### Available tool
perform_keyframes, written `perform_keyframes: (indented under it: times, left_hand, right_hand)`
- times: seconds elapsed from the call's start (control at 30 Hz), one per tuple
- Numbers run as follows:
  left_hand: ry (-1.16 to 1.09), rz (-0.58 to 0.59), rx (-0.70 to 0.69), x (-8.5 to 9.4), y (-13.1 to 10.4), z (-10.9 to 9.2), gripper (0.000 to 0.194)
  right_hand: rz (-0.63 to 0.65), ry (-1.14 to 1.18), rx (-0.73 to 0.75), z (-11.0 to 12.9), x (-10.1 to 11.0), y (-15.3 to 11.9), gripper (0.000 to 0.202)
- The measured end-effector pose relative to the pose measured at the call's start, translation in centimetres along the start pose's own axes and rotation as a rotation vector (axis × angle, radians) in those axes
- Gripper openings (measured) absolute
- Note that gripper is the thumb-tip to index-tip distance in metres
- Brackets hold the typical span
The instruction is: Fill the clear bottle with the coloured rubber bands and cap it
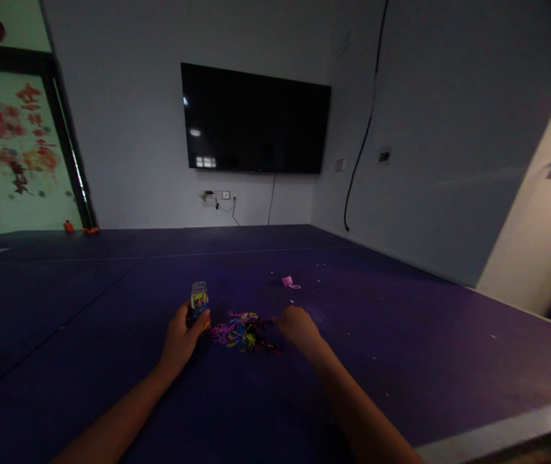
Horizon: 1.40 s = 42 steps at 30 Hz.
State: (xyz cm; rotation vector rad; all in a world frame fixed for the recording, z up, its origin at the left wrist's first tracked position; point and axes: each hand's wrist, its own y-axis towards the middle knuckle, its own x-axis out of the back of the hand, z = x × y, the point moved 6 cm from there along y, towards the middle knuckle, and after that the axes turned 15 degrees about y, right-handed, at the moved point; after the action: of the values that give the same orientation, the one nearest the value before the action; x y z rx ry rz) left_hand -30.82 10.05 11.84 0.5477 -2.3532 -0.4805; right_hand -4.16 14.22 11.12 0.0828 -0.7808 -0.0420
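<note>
Red Chinese characters on the door [24,151] and the panel above it.
The upper panel [19,22], at ten o'clock, bears one large cut-off character; the door, nearer nine, a vertical line. In this dim view they probably read 福 and 吉祥, the rest blurred.

Both bare forearms reach forward. Left hand [182,333]: upright, thumb and fingers curled in a closed grip. Right hand [298,327]: lower fingers hidden, knuckles up, wrist bent, fingers folded inward.
</note>
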Motion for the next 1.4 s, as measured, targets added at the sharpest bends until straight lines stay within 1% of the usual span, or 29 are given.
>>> perform_keyframes:
  times: [0.03,0.1,0.13,0.17,0.23,0.27,0.3,0.33,0.4,0.47,0.53,0.6,0.63,0.7,0.77,0.8,0.87,0.93,0.97,1.0,1.03,1.17,1.27,1.4]
  left_hand:
    - [0.006,0.000,-0.007,0.0,0.0,0.0,0.053]
    - [0.025,0.001,-0.015,0.0,0.0,-0.1,0.053]
    - [0.033,0.005,-0.019,0.0,0.0,-0.1,0.053]
    - [0.041,0.006,-0.023,0.0,0.0,-0.2,0.052]
    - [0.050,0.005,-0.031,0.1,-0.1,-0.3,0.051]
    - [0.052,0.003,-0.034,0.1,-0.1,-0.4,0.051]
    - [0.052,0.004,-0.036,0.2,-0.1,-0.5,0.051]
    - [0.050,0.005,-0.037,0.2,-0.2,-0.5,0.051]
    - [0.042,0.008,-0.037,0.2,-0.2,-0.6,0.052]
    - [0.038,0.007,-0.037,0.2,-0.2,-0.5,0.052]
    - [0.043,0.007,-0.039,0.2,-0.2,-0.4,0.051]
    - [0.047,0.016,-0.043,0.0,-0.1,-0.4,0.052]
    - [0.046,0.020,-0.045,0.0,-0.1,-0.3,0.053]
    - [0.046,0.027,-0.050,-0.1,-0.1,-0.3,0.053]
    - [0.052,0.028,-0.055,-0.2,-0.2,-0.4,0.052]
    - [0.054,0.028,-0.056,-0.2,-0.2,-0.5,0.052]
    - [0.054,0.041,-0.059,-0.2,-0.3,-0.6,0.053]
    - [0.045,0.054,-0.066,-0.3,-0.4,-0.8,0.053]
    - [0.041,0.060,-0.072,-0.3,-0.5,-0.9,0.053]
    - [0.039,0.065,-0.077,-0.3,-0.5,-0.9,0.052]
    - [0.042,0.069,-0.082,-0.3,-0.6,-0.9,0.052]
    - [0.119,0.077,-0.129,-0.6,-0.5,-0.7,0.049]
    - [0.225,0.052,-0.240,-0.9,-0.4,-0.8,0.047]
    - [0.358,0.054,-0.443,-1.5,-0.6,-1.4,0.039]
  right_hand:
    - [0.060,0.026,-0.054,-0.4,-0.7,0.0,0.031]
    - [0.213,0.166,-0.121,-0.5,-2.7,-0.3,0.038]
    - [0.269,0.264,-0.124,-0.2,-3.7,-0.5,0.041]
    - [0.299,0.377,-0.096,0.5,-4.5,-0.6,0.040]
    - [0.282,0.584,0.020,2.0,-5.2,-0.7,0.035]
    - [0.245,0.650,0.091,2.6,-5.0,-0.6,0.032]
    - [0.191,0.667,0.156,3.0,-4.6,-0.5,0.032]
    - [0.126,0.633,0.207,3.2,-4.0,-0.4,0.032]
    - [-0.011,0.451,0.254,2.9,-2.5,-0.3,0.032]
    - [-0.111,0.233,0.229,2.2,-1.3,-0.1,0.031]
    - [-0.141,0.097,0.173,1.5,-0.8,0.0,0.032]
    - [-0.103,0.074,0.153,1.3,-1.2,-0.1,0.033]
    - [-0.057,0.105,0.171,1.5,-1.7,-0.1,0.034]
    - [0.063,0.228,0.256,2.5,-2.7,-0.5,0.034]
    - [0.158,0.329,0.373,3.6,-3.4,-1.2,0.034]
    - [0.188,0.336,0.430,4.1,-3.6,-1.5,0.038]
    - [0.222,0.268,0.513,4.5,-3.7,-2.2,0.060]
    - [0.246,0.161,0.549,4.5,-3.9,-2.6,0.079]
    - [0.252,0.116,0.545,4.4,-4.0,-2.7,0.083]
    - [0.248,0.079,0.532,4.2,-4.1,-2.6,0.082]
    - [0.240,0.050,0.515,4.1,-4.2,-2.4,0.077]
    - [0.217,0.031,0.486,4.0,-4.9,-1.4,0.043]
    - [0.183,0.076,0.505,4.2,-5.4,-0.7,0.034]
    - [0.138,0.143,0.549,4.2,-5.8,-0.2,0.025]
